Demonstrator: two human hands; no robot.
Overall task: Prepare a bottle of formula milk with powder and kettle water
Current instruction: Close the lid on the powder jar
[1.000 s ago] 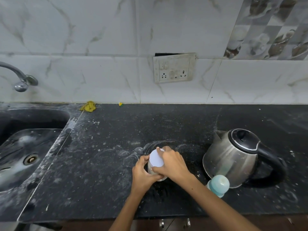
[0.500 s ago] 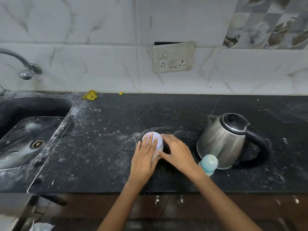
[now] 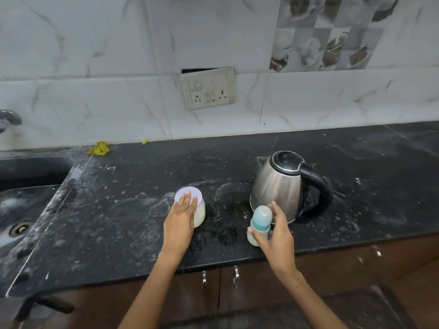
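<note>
A clear powder jar point(image 3: 200, 213) with a pale lid stands mid-counter, holding cream-coloured powder. My left hand point(image 3: 179, 220) lies over its lid and left side, fingers stretched across the top. A baby bottle point(image 3: 260, 217) with a teal cap stands near the counter's front edge, just in front of the steel kettle point(image 3: 275, 186). My right hand point(image 3: 278, 236) wraps around the bottle, thumb on its left and fingers behind the cap. The kettle's black lid is closed and its handle points right.
The black stone counter point(image 3: 133, 210) is dusted with white powder. A sink point(image 3: 23, 210) and tap point(image 3: 7, 118) are at the left. A wall socket point(image 3: 207, 87) sits above. A yellow scrap point(image 3: 99, 148) lies by the wall. Cabinet doors point(image 3: 235, 276) run below.
My right hand left the powder jar and moved right onto the baby bottle. My left hand stayed on the jar's lid. The camera view pulled back and tilted up.
</note>
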